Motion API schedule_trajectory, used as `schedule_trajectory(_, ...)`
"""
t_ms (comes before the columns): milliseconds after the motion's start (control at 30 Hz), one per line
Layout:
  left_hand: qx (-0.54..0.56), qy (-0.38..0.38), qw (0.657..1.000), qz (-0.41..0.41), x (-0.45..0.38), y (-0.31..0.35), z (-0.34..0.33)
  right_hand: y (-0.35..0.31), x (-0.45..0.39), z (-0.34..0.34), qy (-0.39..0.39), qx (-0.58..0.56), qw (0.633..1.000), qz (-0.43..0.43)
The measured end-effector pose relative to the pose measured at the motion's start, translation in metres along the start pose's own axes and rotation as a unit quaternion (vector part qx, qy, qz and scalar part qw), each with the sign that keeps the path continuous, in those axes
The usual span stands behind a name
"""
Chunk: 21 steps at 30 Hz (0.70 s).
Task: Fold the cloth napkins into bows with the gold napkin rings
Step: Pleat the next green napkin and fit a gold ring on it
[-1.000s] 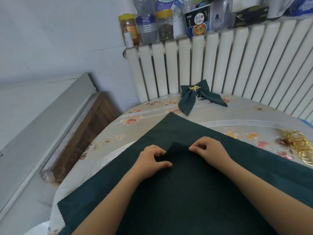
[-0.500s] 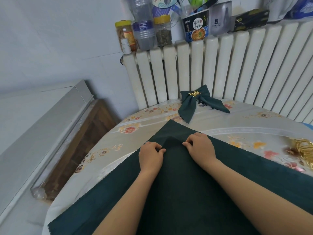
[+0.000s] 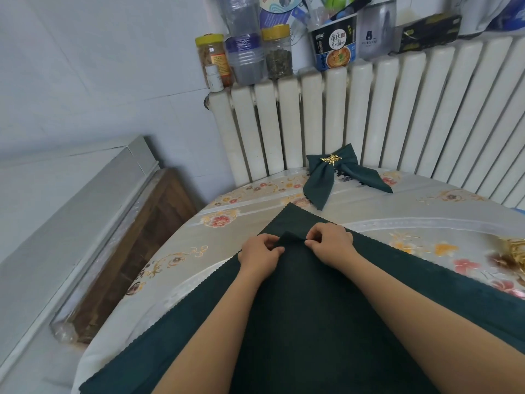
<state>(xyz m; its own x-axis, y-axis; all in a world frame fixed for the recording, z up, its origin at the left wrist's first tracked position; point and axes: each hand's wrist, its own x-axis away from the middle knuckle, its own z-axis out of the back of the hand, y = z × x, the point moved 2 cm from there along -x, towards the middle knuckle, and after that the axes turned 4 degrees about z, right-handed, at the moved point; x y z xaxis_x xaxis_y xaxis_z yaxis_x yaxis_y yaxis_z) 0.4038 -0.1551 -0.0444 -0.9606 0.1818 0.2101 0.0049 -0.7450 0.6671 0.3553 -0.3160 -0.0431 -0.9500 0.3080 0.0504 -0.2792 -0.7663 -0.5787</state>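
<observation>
From the head camera, you have carried the near corner of the dark green napkin (image 3: 312, 322) farther up the cloth than it was a second ago: your hands were nearer the middle then, and now they sit close under the far point, so the fold is nearly corner to corner. That reads as the first diagonal fold of this bow almost made, with the pleating and ringing yet to come. Your left hand (image 3: 260, 255) has its fingers curled and pinches the raised edge of the folded-over corner; your right hand (image 3: 331, 244) pinches the same ridge just beside it, thumb and forefinger closed on the cloth, the two hands nearly touching. The napkin lies spread as a diamond on the flowered desk (image 3: 227, 251), its far tip pointing at the finished bow (image 3: 335, 174), which rests near the radiator (image 3: 397, 109) with a gold ring (image 3: 331, 159) at its knot. The spare gold rings (image 3: 515, 251) lie at the right edge of the desk, well apart from your hands and only partly in view.
</observation>
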Motion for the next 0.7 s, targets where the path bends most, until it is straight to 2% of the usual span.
schedule_trajectory(133,0.075,0.007,0.997,-0.015,0.002,-0.001,-0.002,0.001,0.001,-0.001,-0.024,-0.074,0.997,0.009)
schedule_trajectory(267,0.123,0.015,0.992,-0.017,0.002,-0.003,-0.003,0.0,-0.001,0.001,-0.026,-0.054,0.998,0.01)
schedule_trajectory(367,0.135,0.011,0.991,-0.023,0.003,-0.002,0.0,0.0,0.0,0.001,-0.019,-0.096,0.995,0.01)
schedule_trajectory(501,0.108,-0.021,0.989,-0.102,0.011,-0.007,0.007,0.005,0.009,0.007,-0.032,-0.166,0.983,0.066)
schedule_trajectory(701,-0.005,-0.019,0.976,-0.218,0.019,-0.02,0.01,0.012,0.02,0.015,-0.07,-0.067,0.981,0.168)
